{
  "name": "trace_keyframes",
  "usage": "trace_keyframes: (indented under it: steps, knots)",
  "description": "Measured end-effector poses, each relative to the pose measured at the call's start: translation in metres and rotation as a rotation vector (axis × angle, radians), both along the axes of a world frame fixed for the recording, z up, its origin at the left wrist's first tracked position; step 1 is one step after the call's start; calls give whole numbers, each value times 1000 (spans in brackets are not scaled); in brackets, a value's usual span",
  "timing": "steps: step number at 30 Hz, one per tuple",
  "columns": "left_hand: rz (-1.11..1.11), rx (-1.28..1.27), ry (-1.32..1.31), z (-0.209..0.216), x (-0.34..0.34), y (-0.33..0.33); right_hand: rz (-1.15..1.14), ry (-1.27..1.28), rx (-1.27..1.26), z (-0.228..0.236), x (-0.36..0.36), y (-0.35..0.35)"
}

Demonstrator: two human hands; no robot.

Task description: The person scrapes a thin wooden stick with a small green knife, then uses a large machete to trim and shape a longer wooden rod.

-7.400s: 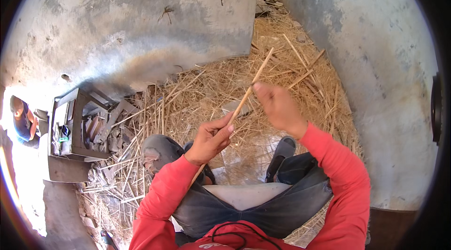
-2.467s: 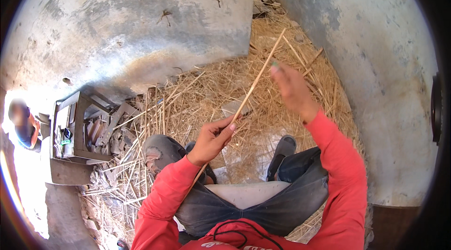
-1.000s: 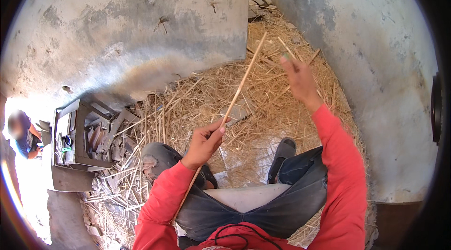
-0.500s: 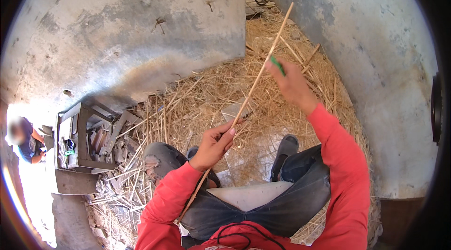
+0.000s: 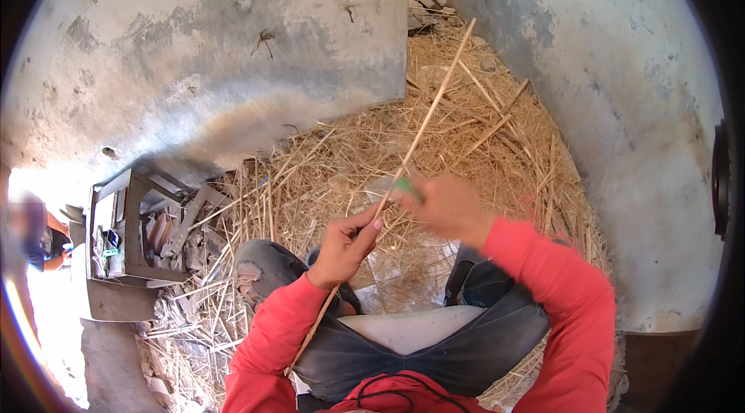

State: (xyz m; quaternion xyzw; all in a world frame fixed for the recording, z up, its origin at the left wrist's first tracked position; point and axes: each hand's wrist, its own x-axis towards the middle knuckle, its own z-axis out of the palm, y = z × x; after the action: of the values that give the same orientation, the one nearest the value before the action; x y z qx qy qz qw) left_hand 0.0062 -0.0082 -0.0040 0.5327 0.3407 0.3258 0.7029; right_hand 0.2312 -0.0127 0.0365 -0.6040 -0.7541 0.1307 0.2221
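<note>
The person's left hand (image 5: 347,246) pinches a thin wooden stick (image 5: 429,118), which slants from beside the left forearm up over the straw-littered floor (image 5: 334,161). The right hand (image 5: 454,207) grips a small green object (image 5: 409,190) close to the stick, just above the left fingers (blur hides whether it touches). Working well here likely calls for a firm left pinch, light even pressure, and strokes directed away from the left thumb.

1. A stained, patchy grey plaster wall (image 5: 310,32) spans the upper left; a weathered grey wall (image 5: 636,157) fills the right.
2. Straw-like shavings (image 5: 334,161) litter the floor.
3. Broken blocks (image 5: 425,3) lie between the walls.
4. An open-framed dark cabinet (image 5: 133,234) stands left.
5. Daylight (image 5: 54,327) glares at far left.
</note>
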Motion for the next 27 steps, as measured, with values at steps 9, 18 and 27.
trace_keyframes:
  steps: [9,18,27]
  knots:
    - [-68,83,86,-2,-8,-2,-351,147,-132,21,86,57]
    - [-122,46,76,12,-18,-15,-219,-64,185,-4,102,57]
    - [-212,39,-119,18,4,-35,-157,769,132,20,97,14]
